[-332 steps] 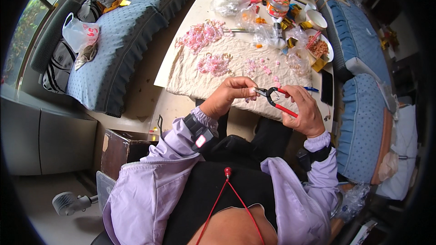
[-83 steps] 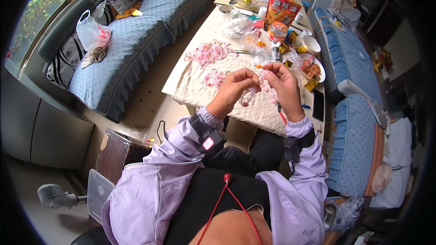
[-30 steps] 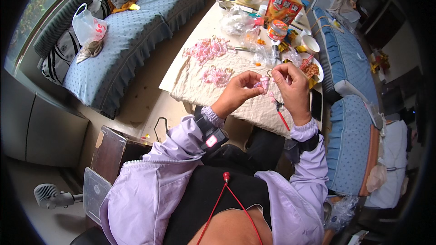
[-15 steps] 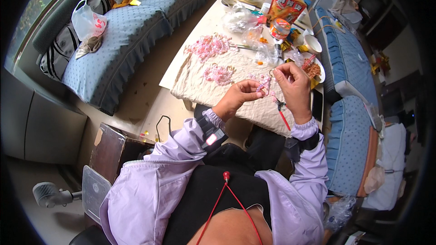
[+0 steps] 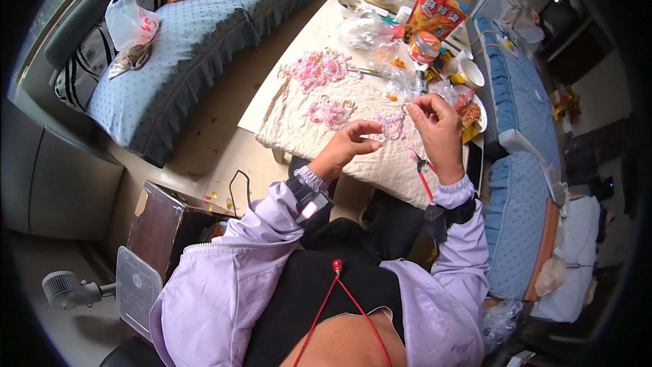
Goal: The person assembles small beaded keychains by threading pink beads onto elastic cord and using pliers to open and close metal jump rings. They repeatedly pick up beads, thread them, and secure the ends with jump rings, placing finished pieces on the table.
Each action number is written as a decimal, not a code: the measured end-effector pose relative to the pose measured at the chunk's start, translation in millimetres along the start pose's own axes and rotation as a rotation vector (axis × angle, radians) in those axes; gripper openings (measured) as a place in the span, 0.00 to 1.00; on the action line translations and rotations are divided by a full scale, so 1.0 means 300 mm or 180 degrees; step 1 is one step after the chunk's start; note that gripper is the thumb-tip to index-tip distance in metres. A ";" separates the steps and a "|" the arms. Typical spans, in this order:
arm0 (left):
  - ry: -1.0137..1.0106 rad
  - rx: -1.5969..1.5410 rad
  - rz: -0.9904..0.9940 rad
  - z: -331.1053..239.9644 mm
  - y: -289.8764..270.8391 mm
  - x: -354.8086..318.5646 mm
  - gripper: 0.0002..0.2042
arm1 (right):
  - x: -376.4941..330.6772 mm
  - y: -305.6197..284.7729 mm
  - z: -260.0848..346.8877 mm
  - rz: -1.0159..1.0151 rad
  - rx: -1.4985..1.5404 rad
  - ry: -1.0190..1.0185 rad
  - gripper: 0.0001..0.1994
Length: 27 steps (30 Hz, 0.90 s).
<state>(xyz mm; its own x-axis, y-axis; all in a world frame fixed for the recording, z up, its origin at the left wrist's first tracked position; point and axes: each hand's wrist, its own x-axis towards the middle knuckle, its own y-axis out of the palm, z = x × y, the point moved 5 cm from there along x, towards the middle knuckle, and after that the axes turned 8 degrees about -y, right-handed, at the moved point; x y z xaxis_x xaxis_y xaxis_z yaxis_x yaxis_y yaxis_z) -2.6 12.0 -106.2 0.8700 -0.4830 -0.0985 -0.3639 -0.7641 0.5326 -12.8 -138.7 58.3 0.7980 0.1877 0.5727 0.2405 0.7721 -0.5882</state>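
Fingers (image 5: 370,127) of the left hand (image 5: 343,149) are drawn together, pinching the near edge of a small pink beaded piece (image 5: 392,124) that hangs just above the cream cloth (image 5: 319,129). Opposite them, the right hand (image 5: 438,129) has its fingertips closed on the far upper corner of the same piece, so the beadwork is stretched between both hands. That hand also keeps red-handled pliers (image 5: 422,170) tucked under its palm, the handles pointing back toward the wrist. The left wrist is bent slightly upward and the forearm reaches in from the lower left in a lilac sleeve, with a dark band (image 5: 309,200) showing a small red light at the cuff. The right forearm comes up more steeply from below, with a dark cuff at the wrist. More pink bead clusters (image 5: 316,68) lie on the cloth farther away, which covers the near end of the table (image 5: 319,34). Snack packets and cups crowd its far end, and blue sofas flank it on both sides.
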 end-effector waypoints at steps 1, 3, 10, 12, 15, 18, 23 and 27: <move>0.0130 0.0135 -0.0085 -0.005 -0.022 -0.006 0.17 | 0.005 0.011 -0.006 0.0017 0.0038 -0.0024 0.06; 0.0174 0.0248 -0.0262 -0.004 -0.077 -0.016 0.15 | 0.022 0.037 -0.032 0.0109 0.0067 0.0057 0.06; 0.0509 0.0600 -0.1018 0.014 -0.286 -0.022 0.12 | 0.105 0.196 -0.160 0.0507 0.0215 0.0328 0.06; 0.0507 0.0717 -0.1104 0.035 -0.329 -0.019 0.11 | 0.149 0.262 -0.205 0.0586 0.0281 0.0357 0.09; 0.0360 0.0704 -0.1210 0.081 -0.387 -0.015 0.10 | 0.255 0.366 -0.270 0.0659 -0.0177 0.0314 0.10; 0.0303 0.0526 -0.1280 0.122 -0.427 -0.025 0.09 | 0.370 0.462 -0.329 0.0494 -0.0131 0.0197 0.11; 0.0353 0.0190 -0.1265 0.128 -0.462 -0.025 0.07 | 0.376 0.568 -0.416 0.0594 0.0104 0.0164 0.09; 0.0333 0.0299 -0.1308 0.126 -0.449 -0.021 0.06 | 0.225 0.626 -0.441 0.1293 0.0072 -0.0296 0.06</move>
<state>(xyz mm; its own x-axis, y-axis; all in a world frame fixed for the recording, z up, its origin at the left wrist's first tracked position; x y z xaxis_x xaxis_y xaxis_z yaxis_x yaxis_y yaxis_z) 28.3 101.7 -209.1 0.9762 -0.0883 -0.1981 -0.0047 -0.9218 0.3875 159.5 -61.3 -89.1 0.7719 0.5331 0.3464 -0.0966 0.6369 -0.7649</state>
